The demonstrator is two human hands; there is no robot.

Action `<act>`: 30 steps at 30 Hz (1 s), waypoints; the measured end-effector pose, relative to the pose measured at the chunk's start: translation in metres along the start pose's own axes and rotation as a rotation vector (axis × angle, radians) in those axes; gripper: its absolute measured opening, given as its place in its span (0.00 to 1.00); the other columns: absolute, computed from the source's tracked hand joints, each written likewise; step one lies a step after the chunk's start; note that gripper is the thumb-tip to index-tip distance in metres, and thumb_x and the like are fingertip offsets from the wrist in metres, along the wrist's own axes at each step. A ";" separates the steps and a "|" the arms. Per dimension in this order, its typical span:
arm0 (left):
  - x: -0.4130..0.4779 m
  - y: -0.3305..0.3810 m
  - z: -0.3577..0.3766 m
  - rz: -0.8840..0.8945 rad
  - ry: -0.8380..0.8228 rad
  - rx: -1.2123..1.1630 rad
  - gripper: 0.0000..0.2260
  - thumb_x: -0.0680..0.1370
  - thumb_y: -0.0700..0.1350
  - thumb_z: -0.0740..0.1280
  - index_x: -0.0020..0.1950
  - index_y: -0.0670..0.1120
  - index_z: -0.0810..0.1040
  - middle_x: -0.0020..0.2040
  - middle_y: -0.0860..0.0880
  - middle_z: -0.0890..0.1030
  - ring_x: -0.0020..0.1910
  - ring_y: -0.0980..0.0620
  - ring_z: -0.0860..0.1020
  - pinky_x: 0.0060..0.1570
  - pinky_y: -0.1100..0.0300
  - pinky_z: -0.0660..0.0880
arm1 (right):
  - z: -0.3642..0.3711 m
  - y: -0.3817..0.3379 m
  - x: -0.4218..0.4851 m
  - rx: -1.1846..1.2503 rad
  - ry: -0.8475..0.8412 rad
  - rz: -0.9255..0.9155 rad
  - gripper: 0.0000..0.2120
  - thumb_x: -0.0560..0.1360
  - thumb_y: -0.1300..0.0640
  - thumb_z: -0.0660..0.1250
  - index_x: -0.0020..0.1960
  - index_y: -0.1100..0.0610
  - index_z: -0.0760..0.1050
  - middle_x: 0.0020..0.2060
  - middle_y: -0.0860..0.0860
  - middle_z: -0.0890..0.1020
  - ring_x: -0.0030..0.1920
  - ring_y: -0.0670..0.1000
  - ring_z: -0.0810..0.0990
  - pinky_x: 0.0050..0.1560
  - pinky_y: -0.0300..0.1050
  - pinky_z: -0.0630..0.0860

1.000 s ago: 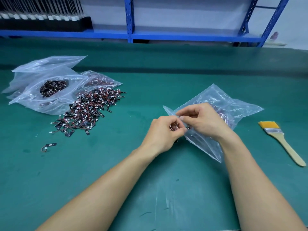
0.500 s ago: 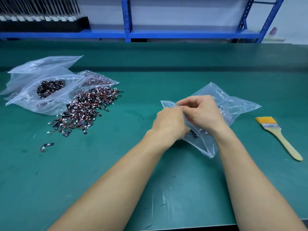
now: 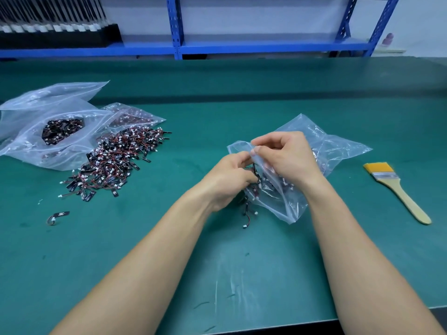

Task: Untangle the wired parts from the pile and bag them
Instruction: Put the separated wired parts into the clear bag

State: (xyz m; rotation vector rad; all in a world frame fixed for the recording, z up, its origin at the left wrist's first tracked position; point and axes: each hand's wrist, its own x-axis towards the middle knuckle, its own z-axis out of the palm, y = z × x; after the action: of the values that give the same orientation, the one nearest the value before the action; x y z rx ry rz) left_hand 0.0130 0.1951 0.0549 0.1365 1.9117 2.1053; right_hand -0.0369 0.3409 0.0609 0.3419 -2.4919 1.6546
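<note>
The right hand (image 3: 287, 160) pinched the rim of the bag (image 3: 338, 148) to hold its mouth open so the left hand (image 3: 229, 182), fingers (image 3: 238, 157) curled round a clump of wired parts (image 3: 248, 209), could feed them in.

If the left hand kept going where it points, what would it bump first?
Probably the clear bag, its edge pinched by the right hand ahead of the left hand holding wired parts; depth unclear.

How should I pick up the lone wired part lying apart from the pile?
Pinch the lone wired part by its black tab, coming from above across its narrow sides; it lies flat on the mat, and its curled wire looks limp.
</note>
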 end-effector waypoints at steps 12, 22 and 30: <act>-0.021 -0.012 -0.035 0.244 0.161 0.264 0.11 0.78 0.33 0.68 0.58 0.44 0.81 0.55 0.50 0.84 0.49 0.55 0.83 0.49 0.60 0.80 | 0.002 0.000 0.000 0.005 0.006 0.038 0.06 0.71 0.63 0.74 0.45 0.53 0.85 0.28 0.44 0.82 0.27 0.46 0.75 0.32 0.35 0.74; -0.025 -0.034 -0.046 0.308 -0.029 1.196 0.16 0.70 0.63 0.75 0.52 0.56 0.82 0.39 0.59 0.74 0.37 0.65 0.71 0.40 0.61 0.68 | 0.004 0.001 0.000 -0.047 0.001 0.048 0.06 0.71 0.64 0.73 0.45 0.54 0.86 0.33 0.49 0.85 0.28 0.45 0.75 0.32 0.35 0.74; -0.025 -0.034 -0.042 0.405 -0.009 1.215 0.03 0.77 0.51 0.69 0.48 0.54 0.82 0.37 0.58 0.73 0.38 0.57 0.71 0.42 0.56 0.74 | 0.004 0.003 0.000 -0.086 -0.010 0.037 0.06 0.71 0.61 0.73 0.44 0.52 0.85 0.37 0.51 0.86 0.32 0.44 0.76 0.38 0.38 0.75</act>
State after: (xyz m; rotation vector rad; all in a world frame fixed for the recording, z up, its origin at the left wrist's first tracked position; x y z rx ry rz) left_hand 0.0314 0.1508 0.0197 0.8074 3.0327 0.7686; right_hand -0.0375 0.3385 0.0562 0.2964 -2.5825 1.5558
